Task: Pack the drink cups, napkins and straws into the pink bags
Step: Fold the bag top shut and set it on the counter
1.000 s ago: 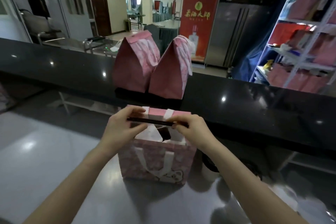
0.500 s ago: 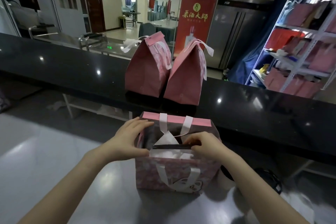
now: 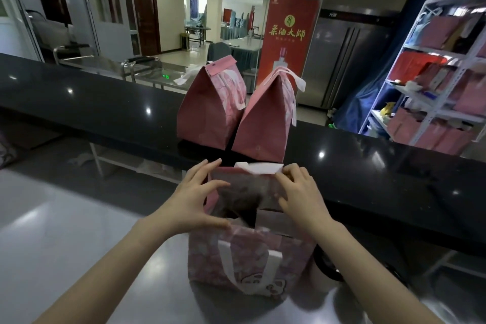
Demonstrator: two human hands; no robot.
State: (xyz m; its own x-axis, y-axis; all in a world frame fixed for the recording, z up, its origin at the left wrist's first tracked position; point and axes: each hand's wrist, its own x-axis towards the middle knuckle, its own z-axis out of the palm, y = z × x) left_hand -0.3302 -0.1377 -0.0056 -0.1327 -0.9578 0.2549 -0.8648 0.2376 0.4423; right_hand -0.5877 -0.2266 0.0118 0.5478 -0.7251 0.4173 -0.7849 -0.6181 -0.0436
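Straw now inside, left hand (image 3: 192,200) and right hand (image 3: 299,192) pinch the bag (image 3: 249,263) rim closed, so it seems packed.

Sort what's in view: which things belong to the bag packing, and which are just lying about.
Job: near pink bag, its top held by the left hand and right hand; left closed bag and right closed bag on the black counter.
Lying about: red banner; shelf rack; steel fridge; steel cart.

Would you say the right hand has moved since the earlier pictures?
Yes, the right hand moved forward, toward the black counter, onto the pink bag's folded top.
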